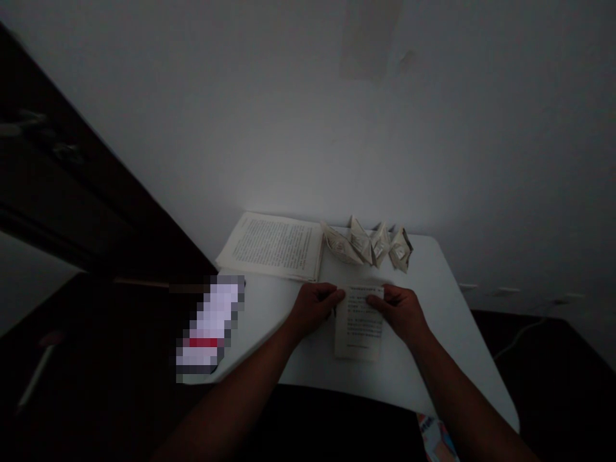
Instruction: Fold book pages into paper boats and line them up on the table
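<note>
A folded sheet of printed paper [359,327] is held between both hands above the white table. My left hand [317,305] pinches its upper left edge, thumb on the front. On the upper right edge my right hand [399,308] has the same kind of pinch, with the thumb over the printed text. The fingers behind the paper are hidden. Beyond the hands, several folded paper boats [356,240] stand in a row near the wall. Left of them lies a stack of printed pages [274,244].
The white table [447,333] has rounded corners and touches the wall [289,128]. A pixelated, phone-shaped item [212,324] rests at its left edge. A dark door [62,167] is on the left. Sockets and a cable [522,330] show at right, and a colourful printed item [436,436] below the table's front edge.
</note>
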`<action>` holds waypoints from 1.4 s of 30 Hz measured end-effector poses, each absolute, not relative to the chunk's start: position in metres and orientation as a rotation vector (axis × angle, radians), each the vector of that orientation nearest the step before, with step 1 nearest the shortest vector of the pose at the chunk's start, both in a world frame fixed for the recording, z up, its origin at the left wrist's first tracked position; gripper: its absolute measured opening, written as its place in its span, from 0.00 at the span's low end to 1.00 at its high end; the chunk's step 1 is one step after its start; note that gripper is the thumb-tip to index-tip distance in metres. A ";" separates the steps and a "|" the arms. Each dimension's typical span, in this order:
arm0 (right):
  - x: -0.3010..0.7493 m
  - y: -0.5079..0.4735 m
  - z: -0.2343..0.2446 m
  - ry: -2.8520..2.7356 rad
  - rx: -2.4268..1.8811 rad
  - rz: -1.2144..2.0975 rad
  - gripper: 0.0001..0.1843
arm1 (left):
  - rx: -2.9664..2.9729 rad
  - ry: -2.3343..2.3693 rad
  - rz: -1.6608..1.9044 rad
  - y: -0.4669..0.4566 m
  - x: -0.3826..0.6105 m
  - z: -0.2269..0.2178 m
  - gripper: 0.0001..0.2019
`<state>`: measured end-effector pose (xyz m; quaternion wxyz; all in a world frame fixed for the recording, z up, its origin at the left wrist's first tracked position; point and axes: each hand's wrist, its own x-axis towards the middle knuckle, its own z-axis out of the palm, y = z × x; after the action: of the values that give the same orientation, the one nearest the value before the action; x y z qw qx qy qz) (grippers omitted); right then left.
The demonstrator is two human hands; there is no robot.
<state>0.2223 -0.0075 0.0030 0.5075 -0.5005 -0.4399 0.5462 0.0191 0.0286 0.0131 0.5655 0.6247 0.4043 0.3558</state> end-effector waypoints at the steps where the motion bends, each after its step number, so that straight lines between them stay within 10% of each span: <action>1: 0.222 -0.008 0.003 -1.064 -1.197 1.320 0.12 | 1.478 0.953 0.838 0.029 0.019 0.013 0.18; 42: 0.228 -0.013 -0.003 -1.121 -1.153 1.093 0.13 | 1.544 0.838 0.954 0.024 0.017 0.019 0.18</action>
<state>0.2283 -0.0126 -0.0033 0.5634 -0.4898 -0.4764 0.4644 0.0173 0.0238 0.0189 0.5407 0.6496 0.3527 0.4015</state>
